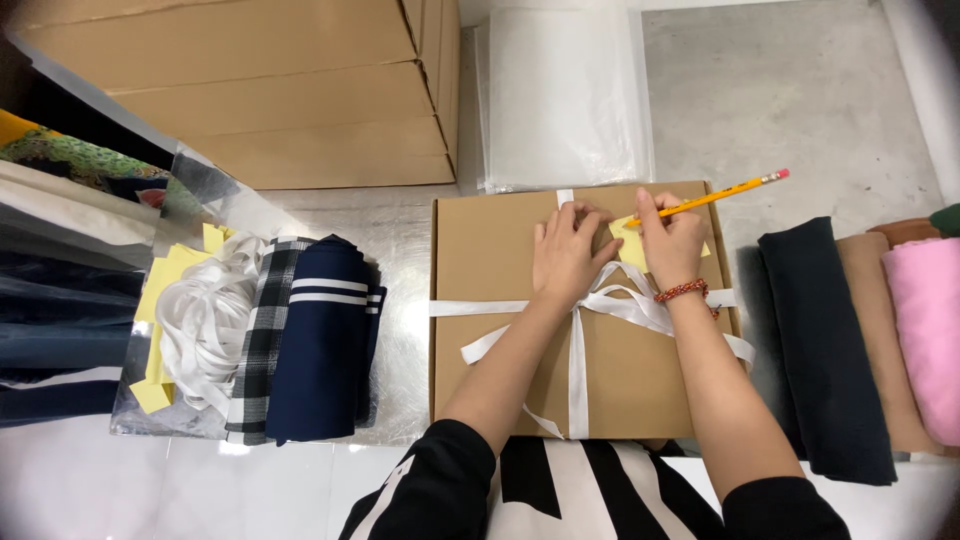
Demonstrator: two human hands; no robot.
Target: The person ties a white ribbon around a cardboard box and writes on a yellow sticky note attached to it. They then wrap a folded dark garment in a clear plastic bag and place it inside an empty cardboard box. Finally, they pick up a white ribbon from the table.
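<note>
Head view looks straight down: both forearms reach forward over a flat cardboard box [500, 340] tied with white ribbon [577, 370] on the worktop [400, 250]. Left hand [565, 255] lies flat, fingers spread, pressing a yellow note [630, 243] at the box's far edge. Right hand [672, 238] is curled tight around a yellow pencil [715, 196], tip down on the note. Most of the note hides under the hands; any marks on it can't be made out.
</note>
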